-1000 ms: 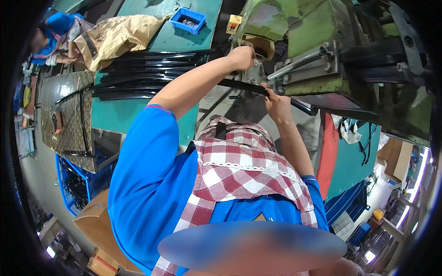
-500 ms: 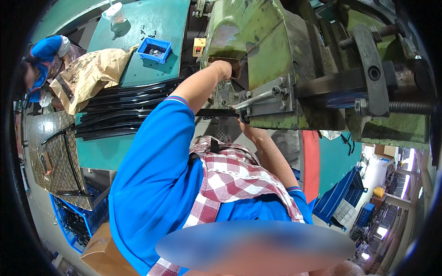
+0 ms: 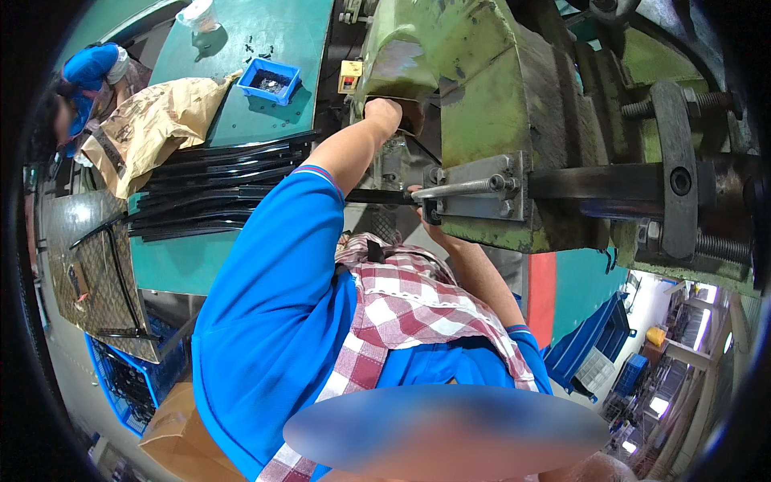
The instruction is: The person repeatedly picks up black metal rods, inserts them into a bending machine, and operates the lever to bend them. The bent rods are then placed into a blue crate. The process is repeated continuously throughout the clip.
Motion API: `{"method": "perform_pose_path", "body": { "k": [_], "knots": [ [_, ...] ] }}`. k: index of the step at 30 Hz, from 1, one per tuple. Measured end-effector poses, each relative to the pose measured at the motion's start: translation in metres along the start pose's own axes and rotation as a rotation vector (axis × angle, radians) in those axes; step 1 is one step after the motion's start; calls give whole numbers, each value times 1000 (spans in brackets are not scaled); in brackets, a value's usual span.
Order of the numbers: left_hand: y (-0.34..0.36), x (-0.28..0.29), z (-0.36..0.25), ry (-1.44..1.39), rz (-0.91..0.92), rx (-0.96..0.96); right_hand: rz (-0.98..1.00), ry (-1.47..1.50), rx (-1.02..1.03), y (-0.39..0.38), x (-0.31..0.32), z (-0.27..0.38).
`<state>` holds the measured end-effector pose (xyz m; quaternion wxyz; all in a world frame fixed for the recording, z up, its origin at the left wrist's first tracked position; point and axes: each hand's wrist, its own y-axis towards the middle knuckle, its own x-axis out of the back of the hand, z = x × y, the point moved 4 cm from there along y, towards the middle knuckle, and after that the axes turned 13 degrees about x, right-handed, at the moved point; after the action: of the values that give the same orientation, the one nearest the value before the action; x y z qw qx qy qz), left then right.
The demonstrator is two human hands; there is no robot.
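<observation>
My left hand (image 3: 385, 109) reaches into the opening of the green machine (image 3: 486, 104); its fingers are hidden inside. Below that opening, a long black bar (image 3: 376, 196) lies across toward the machine's metal bracket (image 3: 474, 190), which carries a rod and bolts. My right hand (image 3: 431, 228) comes up from below, partly behind the bracket. Its fingertips show around the bar's end, closed on it. Several similar black bars (image 3: 217, 189) lie in a stack at left, beside my left forearm.
A green table (image 3: 173, 269) holds a blue bin (image 3: 270, 82) of small dark pieces, brown paper (image 3: 157, 120) and a white bucket (image 3: 197, 16). A co-worker (image 3: 88, 76) bends at far left. Blue crates (image 3: 120, 386) and a cardboard box (image 3: 181, 430) stand lower left.
The view has shifted slightly, so the machine sits a little lower and farther right. My right fingertips now show above the bar's end. My left hand stays at the opening.
</observation>
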<state>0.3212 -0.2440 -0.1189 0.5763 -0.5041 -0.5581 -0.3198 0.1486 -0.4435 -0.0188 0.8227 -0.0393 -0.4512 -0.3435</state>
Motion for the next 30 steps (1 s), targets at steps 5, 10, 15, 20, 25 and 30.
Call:
{"method": "perform_pose_path", "body": {
  "k": [5,10,15,20,25,30],
  "knots": [
    [-4,3,-1,26,8,-25,-49,397,-160,-7,-3,-7],
    [-9,4,1,74,-81,-79,-20,48,15,-12,-12,-31],
    [-18,15,6,9,-175,-105,-15,-404,145,-8,0,-7],
    [-41,36,10,-240,-174,-44,194,-489,47,-13,-5,-17],
    [-40,32,23,-508,-23,25,66,-573,227,-5,9,-9],
    [-58,41,29,-677,112,44,199,-442,-67,-11,10,-26]
  ]
}}
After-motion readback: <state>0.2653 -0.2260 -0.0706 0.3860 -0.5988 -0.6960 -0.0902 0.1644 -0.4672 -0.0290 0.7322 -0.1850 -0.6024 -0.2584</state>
